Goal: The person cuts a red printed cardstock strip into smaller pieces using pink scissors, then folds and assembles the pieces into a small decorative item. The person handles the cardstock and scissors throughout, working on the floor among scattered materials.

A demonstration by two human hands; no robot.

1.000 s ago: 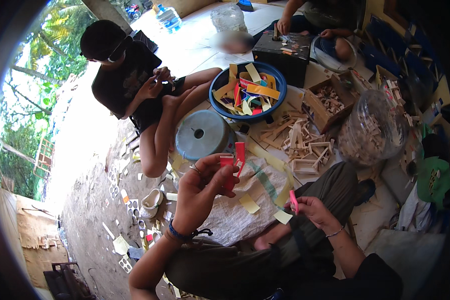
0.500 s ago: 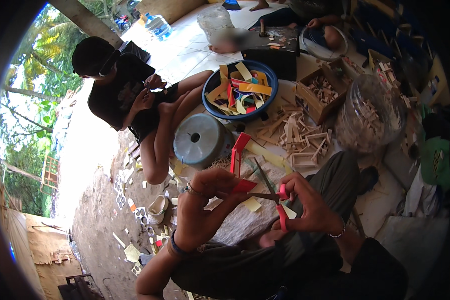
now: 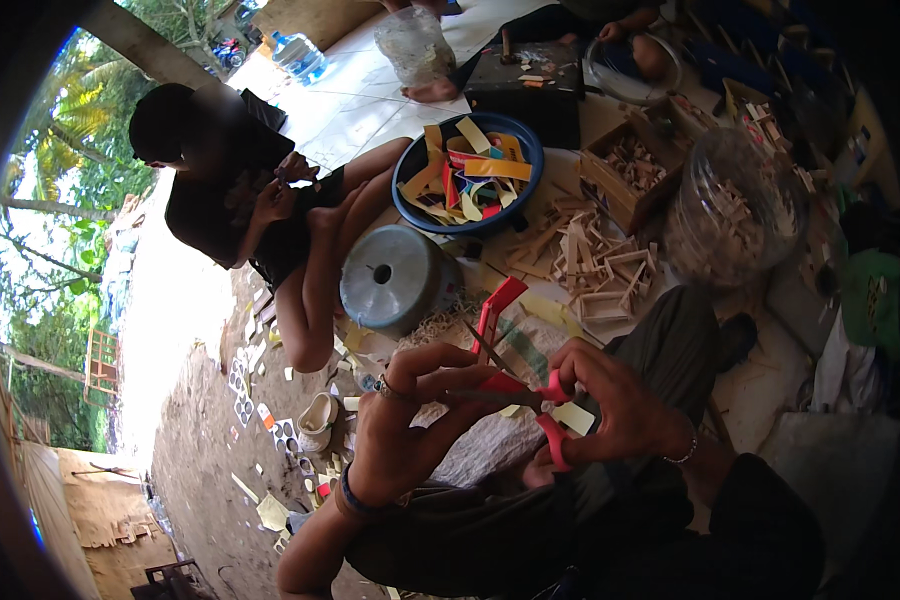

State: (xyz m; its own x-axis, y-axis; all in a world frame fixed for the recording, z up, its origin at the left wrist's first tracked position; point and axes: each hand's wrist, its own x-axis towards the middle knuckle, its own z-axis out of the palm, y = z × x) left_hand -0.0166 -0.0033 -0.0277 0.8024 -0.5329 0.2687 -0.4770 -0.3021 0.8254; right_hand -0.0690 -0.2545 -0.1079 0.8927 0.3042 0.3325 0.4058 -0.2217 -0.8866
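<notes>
My left hand (image 3: 395, 430) pinches a folded strip of red card (image 3: 497, 308), whose far end bends up and to the right. From the right, my right hand (image 3: 625, 410) grips a pair of scissors (image 3: 552, 440) by its pink-red loops. The scissor blades are parted and point left; one lies close to my left fingers and the lower part of the card, the other points up beside the strip. Whether the blades touch the card I cannot tell. A pale yellow card piece (image 3: 574, 418) shows beside the scissor handles.
Ahead stand a blue basin (image 3: 538, 180) of coloured card strips and an upturned grey metal pot (image 3: 385, 275). Wooden pieces (image 3: 600, 255) are heaped to the right, near a wooden box (image 3: 620, 205) and a clear bag (image 3: 735, 210). Another person (image 3: 230, 200) sits at the left.
The red strip has tilted further to the right, and its upper end has turned. My scissors have shifted slightly left, nearer my left fingers. The whole view has shifted a little.
</notes>
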